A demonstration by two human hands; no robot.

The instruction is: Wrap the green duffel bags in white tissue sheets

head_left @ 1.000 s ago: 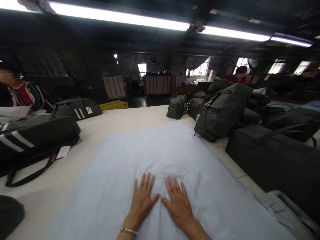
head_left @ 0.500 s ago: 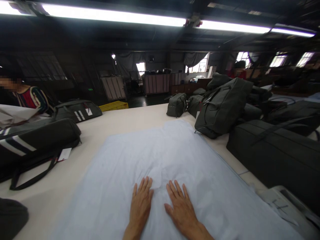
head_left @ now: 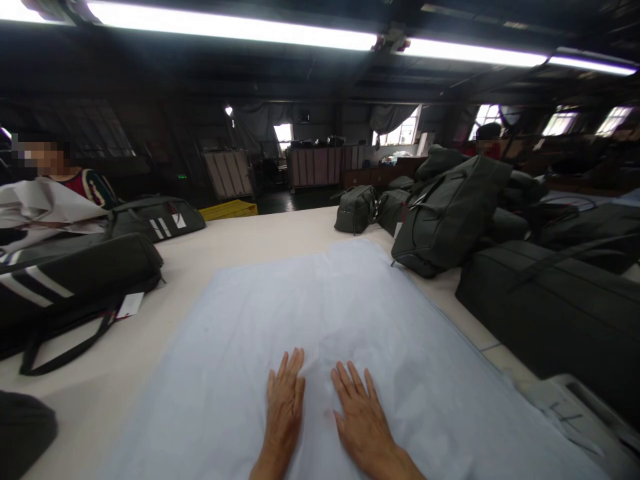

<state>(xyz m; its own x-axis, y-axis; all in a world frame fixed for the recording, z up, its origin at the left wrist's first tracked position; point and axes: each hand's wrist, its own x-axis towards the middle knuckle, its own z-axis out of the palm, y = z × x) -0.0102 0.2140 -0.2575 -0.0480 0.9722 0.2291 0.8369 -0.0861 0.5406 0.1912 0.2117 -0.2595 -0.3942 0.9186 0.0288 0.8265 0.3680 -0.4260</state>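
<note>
A pale bluish-white sheet [head_left: 300, 300], thin and lightly wrinkled, is spread over the table in front of me. On its near part, my left hand [head_left: 285, 410] rests with the fingers extended and holds nothing. Beside it, a short gap to the right, my right hand [head_left: 363, 420] lies palm down with its fingers spread on the same sheet. Whether the sheet is one layer or several I cannot tell, though edges show along its right side.
Dark green bags are piled on the right [head_left: 450, 213]. A striped bag [head_left: 85, 287] lies on the left of the cream table [head_left: 270, 230]. A grey-white object [head_left: 565, 410] sits at the near right. A person [head_left: 95, 187] handles pale material at the far left.
My left hand has turned slightly and its fingers have come closer together. My right hand has barely moved. The person at the left has raised the pale material.
</note>
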